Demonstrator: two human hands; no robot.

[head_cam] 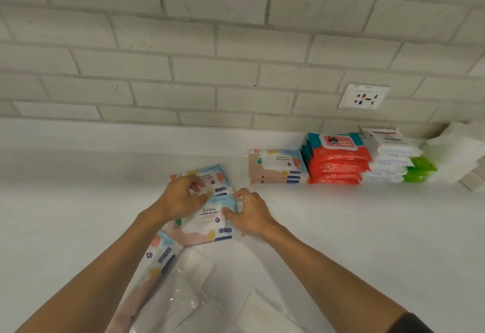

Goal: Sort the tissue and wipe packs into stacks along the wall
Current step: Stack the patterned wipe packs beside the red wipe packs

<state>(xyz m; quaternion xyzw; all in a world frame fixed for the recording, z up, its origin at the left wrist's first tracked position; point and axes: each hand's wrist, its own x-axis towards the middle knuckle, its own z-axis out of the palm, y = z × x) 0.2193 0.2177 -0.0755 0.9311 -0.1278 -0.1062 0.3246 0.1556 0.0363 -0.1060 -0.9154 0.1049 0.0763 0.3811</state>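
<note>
Two pastel wet-wipe packs lie overlapped on the white counter. My left hand point(181, 198) rests on the far pack point(214, 177), fingers curled over its middle. My right hand point(249, 211) pinches the right edge of the near pack point(207, 223). A third pastel pack point(157, 259) lies under my left forearm. Along the wall stand sorted stacks: pastel packs point(278, 166), red baby-wipe packs point(338, 164), white packs point(391, 159) with green packs point(420, 168) beside them, and white tissues point(456, 154).
Clear-wrapped white tissue packs point(199, 301) lie at the near edge of the counter between my arms. A wall socket point(363, 96) sits above the stacks on the grey brick wall. The counter point(78, 188) stretches left of my hands.
</note>
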